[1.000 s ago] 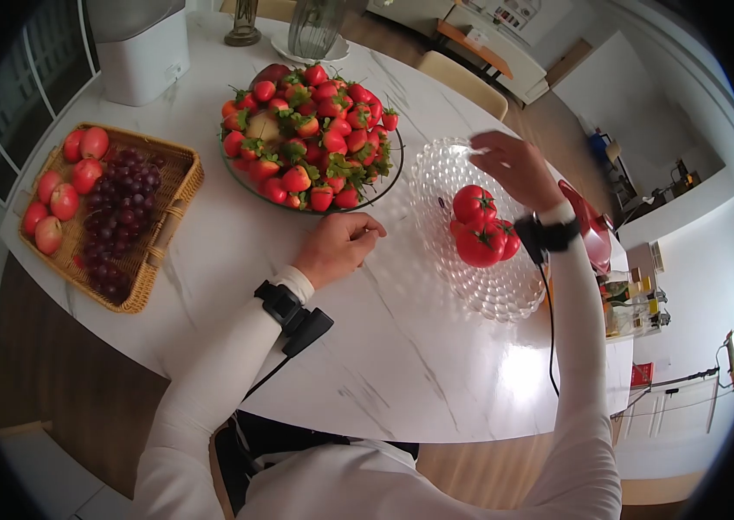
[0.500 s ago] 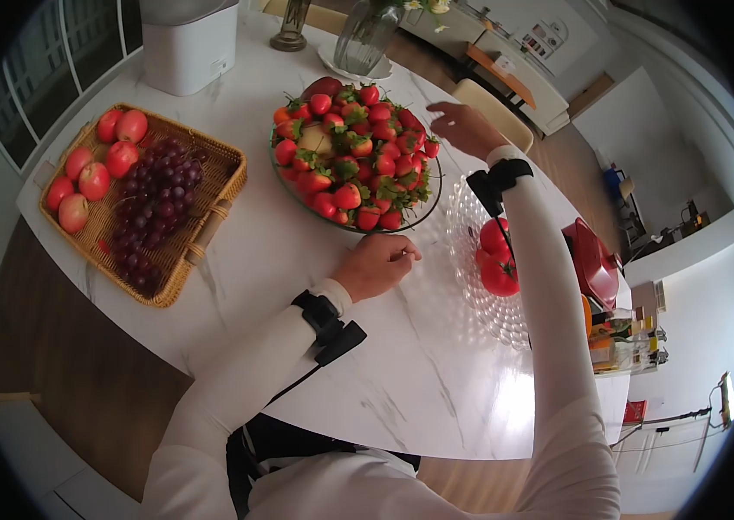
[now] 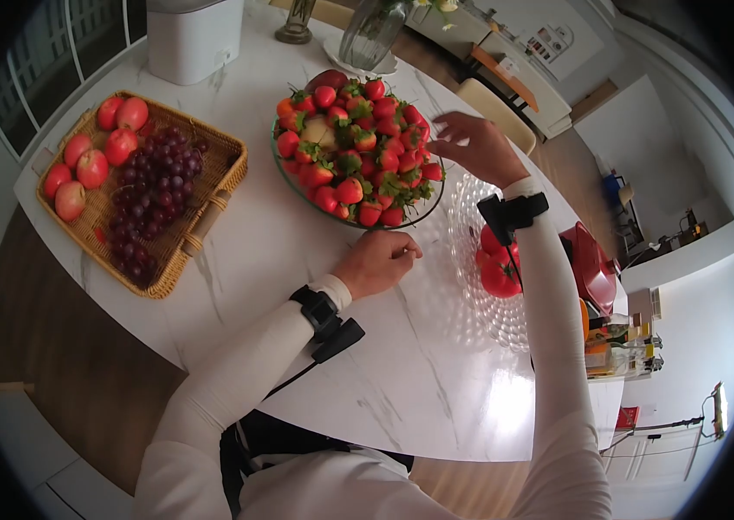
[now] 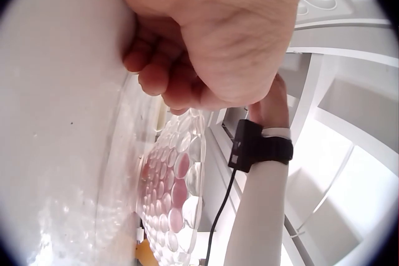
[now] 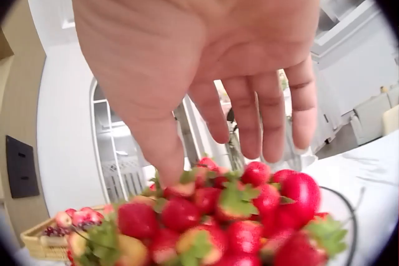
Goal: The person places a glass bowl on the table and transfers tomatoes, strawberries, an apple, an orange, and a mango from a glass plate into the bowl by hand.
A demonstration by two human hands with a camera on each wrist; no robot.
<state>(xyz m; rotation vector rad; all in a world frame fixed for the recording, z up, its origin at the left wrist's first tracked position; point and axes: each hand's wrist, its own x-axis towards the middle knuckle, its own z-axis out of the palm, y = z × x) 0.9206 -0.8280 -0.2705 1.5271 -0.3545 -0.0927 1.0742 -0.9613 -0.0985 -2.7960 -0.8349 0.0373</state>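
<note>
My right hand [image 3: 477,148] reaches over the right rim of a round glass bowl [image 3: 430,207] heaped with strawberries [image 3: 357,162]. In the right wrist view its fingers are extended and apart, and the thumb [image 5: 164,163] comes down at the top of the heap; nothing is held. My left hand [image 3: 377,264] rests on the table just in front of the bowl, its fingers loosely curled and holding nothing. A clear beaded glass plate [image 3: 506,322] with red tomatoes [image 3: 499,273] stands at the right, partly covered by my right forearm.
A wicker tray [image 3: 234,149] with apples [image 3: 92,169] and dark grapes [image 3: 156,201] sits at the left. Behind the bowl are a white container [image 3: 194,45] and glass vases [image 3: 374,36]. A red lidded pot [image 3: 592,269] and bottles [image 3: 623,347] line the right edge.
My right hand has moved from above the tomatoes, up and left, to the strawberry bowl's right edge. The left hand stays in front of the bowl. The head view has shifted.
</note>
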